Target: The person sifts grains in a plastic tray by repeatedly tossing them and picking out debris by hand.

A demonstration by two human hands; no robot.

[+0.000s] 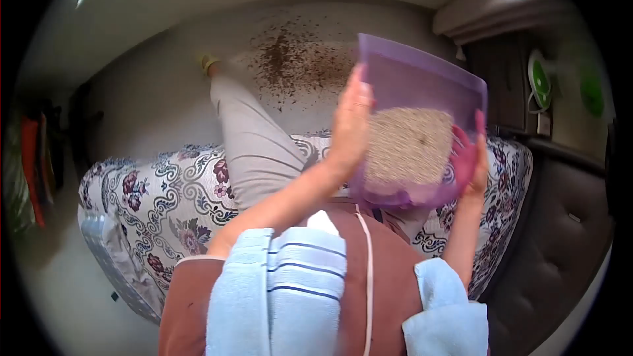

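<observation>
I hold up a purple see-through plastic tray (pixel 422 72) in front of my lap, tilted toward me. Pale beige grains (pixel 409 148) lie heaped in its lower part; their exact kind I cannot make out, and they look smeared by motion. My left hand (pixel 352 122) grips the tray's left wall, thumb side at the upper rim. On the opposite side my right hand (pixel 480 165) clasps the right wall, and its fingers look pinkish through the plastic. A small dark spot shows among the grains.
Brown crumbly bits (pixel 290 56) are scattered across the floor ahead. I sit on a bed with a patterned cover (pixel 191 191). A dark padded headboard (pixel 554 244) stands at right, near a dark cabinet (pixel 501 79) and a green-and-white object (pixel 539 79). A light blue towel (pixel 306 277) hangs over my chest.
</observation>
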